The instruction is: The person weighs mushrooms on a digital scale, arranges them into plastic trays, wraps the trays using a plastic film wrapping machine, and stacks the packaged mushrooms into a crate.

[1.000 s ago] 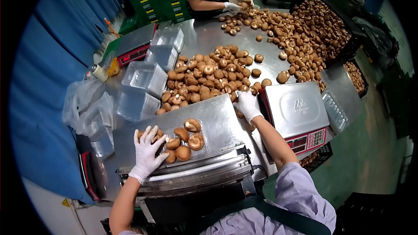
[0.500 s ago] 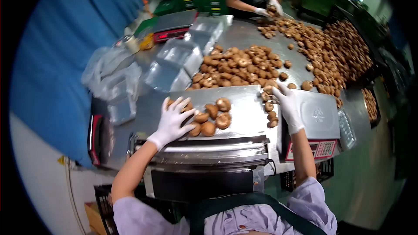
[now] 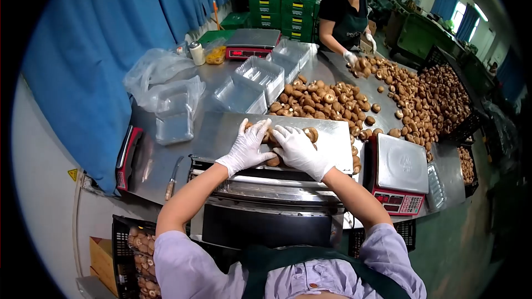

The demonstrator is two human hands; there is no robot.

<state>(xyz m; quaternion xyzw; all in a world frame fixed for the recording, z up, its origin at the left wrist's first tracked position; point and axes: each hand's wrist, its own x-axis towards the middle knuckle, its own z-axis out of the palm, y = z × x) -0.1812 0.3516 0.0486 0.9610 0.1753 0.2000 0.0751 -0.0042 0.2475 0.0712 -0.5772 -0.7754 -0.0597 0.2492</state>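
Observation:
Both hands wear white gloves and rest on a small group of brown mushrooms (image 3: 273, 161) on the raised metal plate (image 3: 221, 127). My left hand (image 3: 247, 147) lies over the left side of the group, fingers spread and pointing forward. My right hand (image 3: 300, 150) covers the right side, its fingers bent a little and close to the left fingertips. One mushroom (image 3: 311, 133) shows beyond the right hand. Much of the group is hidden under the gloves. Behind the plate lies a large mushroom pile (image 3: 324, 99).
Clear trays (image 3: 260, 77), a plastic bag (image 3: 149, 77) and a knife (image 3: 173, 178) lie left. A scale (image 3: 402, 166) stands right, another (image 3: 252, 41) at the back. A co-worker (image 3: 346, 19) handles mushrooms near a tipped black crate (image 3: 451, 99). A packed crate (image 3: 119, 249) sits below left.
My right hand has moved left from the loose mushrooms beside the scale onto the group on the plate. The left hand stays at the group. The view has shifted, showing more of the co-worker.

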